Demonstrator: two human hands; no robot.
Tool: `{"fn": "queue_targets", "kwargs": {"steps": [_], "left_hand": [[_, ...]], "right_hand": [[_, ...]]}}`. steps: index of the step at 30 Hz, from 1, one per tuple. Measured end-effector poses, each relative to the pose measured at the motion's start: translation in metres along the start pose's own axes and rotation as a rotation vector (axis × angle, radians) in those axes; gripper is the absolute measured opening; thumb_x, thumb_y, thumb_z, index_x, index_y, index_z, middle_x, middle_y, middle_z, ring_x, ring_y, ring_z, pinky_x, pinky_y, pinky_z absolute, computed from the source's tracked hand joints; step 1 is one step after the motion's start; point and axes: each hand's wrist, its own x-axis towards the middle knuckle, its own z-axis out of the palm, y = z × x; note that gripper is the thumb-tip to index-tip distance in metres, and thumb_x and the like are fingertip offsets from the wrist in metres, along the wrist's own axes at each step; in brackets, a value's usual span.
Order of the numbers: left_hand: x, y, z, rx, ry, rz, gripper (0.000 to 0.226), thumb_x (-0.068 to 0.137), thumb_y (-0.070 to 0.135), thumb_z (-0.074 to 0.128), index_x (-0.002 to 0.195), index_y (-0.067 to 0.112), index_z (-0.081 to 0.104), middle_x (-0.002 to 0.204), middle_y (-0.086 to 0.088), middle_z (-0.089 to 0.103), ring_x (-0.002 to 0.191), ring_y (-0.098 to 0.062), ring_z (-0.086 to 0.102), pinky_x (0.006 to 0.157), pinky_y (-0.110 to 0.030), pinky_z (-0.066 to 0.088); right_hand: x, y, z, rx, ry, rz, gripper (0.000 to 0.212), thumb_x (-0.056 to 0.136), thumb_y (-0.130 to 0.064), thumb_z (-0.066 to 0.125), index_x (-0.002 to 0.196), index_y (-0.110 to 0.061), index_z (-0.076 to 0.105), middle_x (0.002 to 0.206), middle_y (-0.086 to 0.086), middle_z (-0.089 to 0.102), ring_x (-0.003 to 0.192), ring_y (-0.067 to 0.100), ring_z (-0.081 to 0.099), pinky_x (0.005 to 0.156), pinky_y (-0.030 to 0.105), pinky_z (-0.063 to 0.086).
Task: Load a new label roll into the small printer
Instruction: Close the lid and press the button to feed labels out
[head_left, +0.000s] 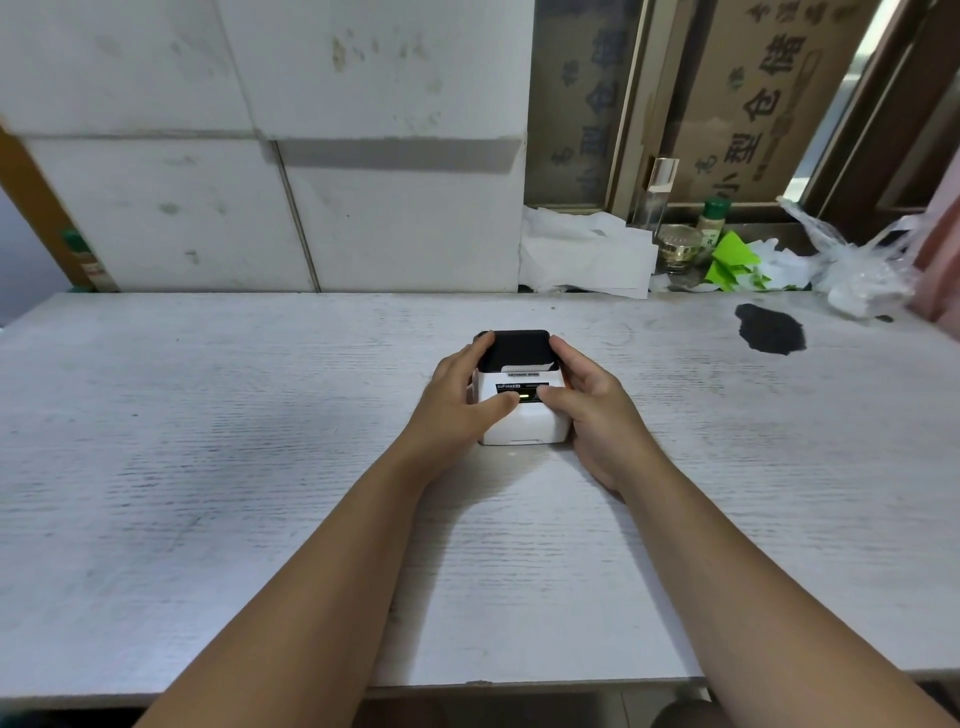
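We grip the small white, black-lidded plastic printer (519, 395) mid-worktop: left hand (460, 400) and right hand (597, 410) clasp its sides, thumbs on top.

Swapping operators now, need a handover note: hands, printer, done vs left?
Left hand: clasps the left side of the small white box-shaped printer with a black lid, thumb on its front panel by a lit green indicator.
Right hand: clasps the right side, thumb on the front.
Printer: mid white wood-grain table, lid looks closed.
Done: cannot tell whether a roll is already loaded.
Left: no label roll in view; find one or confirm one is inside.
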Motion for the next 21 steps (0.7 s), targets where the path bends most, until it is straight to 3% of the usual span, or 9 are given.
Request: {"fn": "queue_targets", "kwargs": {"steps": [3, 7, 12, 15, 18, 21], "left_hand": [[-0.0012, 0.0016, 0.0012, -0.003, 0.007, 0.007, 0.066, 0.072, 0.038, 0.062, 0.133, 0.048, 0.039, 0.137, 0.009, 0.036, 0.134, -0.013, 0.036, 0.112, -0.040, 0.033], [-0.0016, 0.0021, 0.0014, 0.000, 0.009, 0.014, 0.063, 0.073, 0.035, 0.061, 0.132, 0.046, 0.042, 0.134, 0.011, 0.036, 0.131, -0.011, 0.036, 0.112, -0.039, 0.033], [-0.0017, 0.0022, 0.0013, 0.006, 0.008, 0.013, 0.064, 0.070, 0.039, 0.060, 0.131, 0.048, 0.042, 0.135, 0.011, 0.035, 0.132, -0.013, 0.037, 0.111, -0.039, 0.034], [-0.0015, 0.0014, 0.0014, -0.011, 0.005, 0.017, 0.061, 0.070, 0.041, 0.061, 0.125, 0.055, 0.041, 0.139, 0.009, 0.035, 0.134, -0.014, 0.037, 0.111, -0.041, 0.034], [-0.0008, 0.0001, 0.0015, -0.006, 0.007, 0.018, 0.062, 0.070, 0.042, 0.061, 0.127, 0.054, 0.042, 0.139, 0.010, 0.035, 0.134, -0.014, 0.037, 0.111, -0.041, 0.034], [0.0004, -0.0013, 0.0016, 0.000, 0.009, 0.018, 0.064, 0.070, 0.041, 0.061, 0.130, 0.051, 0.042, 0.138, 0.010, 0.035, 0.134, -0.013, 0.036, 0.111, -0.041, 0.034]], "right_hand": [[0.0015, 0.0019, -0.0004, -0.002, 0.006, -0.002, 0.059, 0.088, 0.012, 0.046, 0.122, -0.035, 0.051, 0.103, -0.022, 0.065, 0.097, -0.003, 0.063, 0.097, 0.027, 0.045], [0.0037, 0.0048, -0.0022, -0.009, -0.010, -0.007, 0.055, 0.088, 0.012, 0.046, 0.101, -0.040, 0.058, 0.090, -0.027, 0.072, 0.090, -0.007, 0.066, 0.089, 0.022, 0.047], [0.0035, 0.0051, -0.0024, -0.012, -0.020, -0.026, 0.050, 0.089, 0.008, 0.050, 0.099, -0.040, 0.059, 0.092, -0.026, 0.071, 0.094, -0.007, 0.065, 0.092, 0.023, 0.046], [0.0034, 0.0054, -0.0018, 0.000, -0.013, -0.032, 0.050, 0.089, 0.007, 0.052, 0.107, -0.038, 0.059, 0.099, -0.025, 0.068, 0.097, -0.008, 0.063, 0.094, 0.023, 0.046], [0.0027, 0.0046, -0.0013, 0.007, -0.001, -0.023, 0.055, 0.089, 0.005, 0.054, 0.137, -0.020, 0.047, 0.115, -0.018, 0.061, 0.108, -0.004, 0.057, 0.102, 0.027, 0.042], [0.0021, 0.0029, -0.0014, 0.003, 0.001, -0.016, 0.057, 0.089, 0.005, 0.054, 0.141, -0.016, 0.041, 0.116, -0.016, 0.060, 0.111, 0.001, 0.057, 0.103, 0.028, 0.043]]}}
